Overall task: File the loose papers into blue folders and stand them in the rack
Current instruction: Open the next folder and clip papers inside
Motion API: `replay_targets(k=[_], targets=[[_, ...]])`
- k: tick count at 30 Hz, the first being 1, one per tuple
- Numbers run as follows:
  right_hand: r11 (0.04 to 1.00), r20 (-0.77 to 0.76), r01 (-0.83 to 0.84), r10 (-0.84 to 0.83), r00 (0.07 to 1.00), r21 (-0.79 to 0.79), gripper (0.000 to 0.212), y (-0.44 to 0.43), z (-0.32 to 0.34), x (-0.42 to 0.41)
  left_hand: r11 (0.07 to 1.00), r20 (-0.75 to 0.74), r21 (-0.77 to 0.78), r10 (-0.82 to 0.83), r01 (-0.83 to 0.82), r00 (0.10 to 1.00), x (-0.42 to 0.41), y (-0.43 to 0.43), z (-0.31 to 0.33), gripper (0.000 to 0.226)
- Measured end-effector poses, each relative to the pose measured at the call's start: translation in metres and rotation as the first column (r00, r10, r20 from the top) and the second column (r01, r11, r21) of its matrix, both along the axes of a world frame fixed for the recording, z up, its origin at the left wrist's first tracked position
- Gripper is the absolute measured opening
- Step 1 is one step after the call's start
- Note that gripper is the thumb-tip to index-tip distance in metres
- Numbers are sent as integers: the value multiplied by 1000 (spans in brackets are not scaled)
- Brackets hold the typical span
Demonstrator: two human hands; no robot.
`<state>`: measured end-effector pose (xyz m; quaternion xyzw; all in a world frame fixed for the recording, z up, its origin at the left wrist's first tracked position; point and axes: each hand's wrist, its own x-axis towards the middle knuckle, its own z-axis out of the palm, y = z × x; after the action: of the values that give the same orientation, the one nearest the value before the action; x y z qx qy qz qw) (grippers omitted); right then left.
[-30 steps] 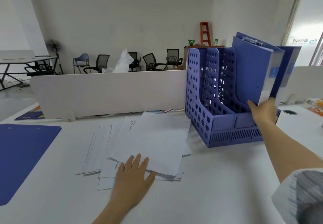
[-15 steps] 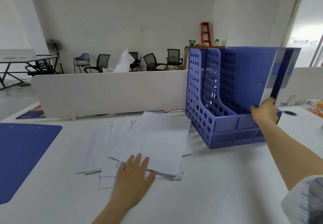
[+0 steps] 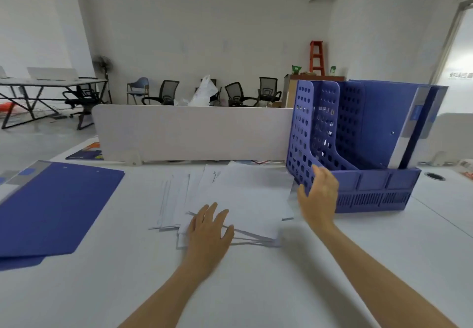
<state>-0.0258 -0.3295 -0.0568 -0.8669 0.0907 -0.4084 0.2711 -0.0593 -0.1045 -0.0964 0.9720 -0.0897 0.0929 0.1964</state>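
A spread of loose white papers (image 3: 230, 194) lies on the white desk in front of me. My left hand (image 3: 208, 228) rests flat on the near edge of the pile, fingers straight. My right hand (image 3: 318, 196) hovers open above the pile's right edge, just in front of the blue perforated rack (image 3: 320, 133), holding nothing. A blue folder (image 3: 391, 123) stands upright in the rack's right-hand slot. Another blue folder (image 3: 53, 207) lies flat on the desk at the left.
A white divider panel (image 3: 192, 133) runs across the back of the desk. A cable hole (image 3: 434, 176) sits in the desk right of the rack. Office chairs, a table and an orange ladder stand far behind.
My right hand let go of the blue folder, which now stands fully in the rack, and swung left toward the papers. The left hand stayed on the pile.
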Motion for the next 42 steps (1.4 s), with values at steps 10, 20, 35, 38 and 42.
replay_targets(k=[10, 20, 35, 38, 42], targets=[[850, -304, -492, 426, 852, -188, 49, 171, -30, -35, 902, 28, -88, 427, -423, 904, -53, 195, 2, 45], [604, -662, -762, 475, 580, -234, 45, 305, -42, -66, 771, -14, 26, 637, -636, 771, -77, 299, -3, 50], [616, -695, -760, 455, 556, -205, 48, 315, -43, -68, 976, 383, 50, 179, -214, 906, -67, 292, -13, 52], [636, -717, -743, 418, 558, -208, 50, 315, -44, -67, 986, 607, 37, 105, -160, 787, -74, 286, -15, 33], [630, -736, -742, 388, 555, -228, 47, 315, -44, -67, 774, 347, -2, 594, -633, 725, -78, 289, 0, 38]])
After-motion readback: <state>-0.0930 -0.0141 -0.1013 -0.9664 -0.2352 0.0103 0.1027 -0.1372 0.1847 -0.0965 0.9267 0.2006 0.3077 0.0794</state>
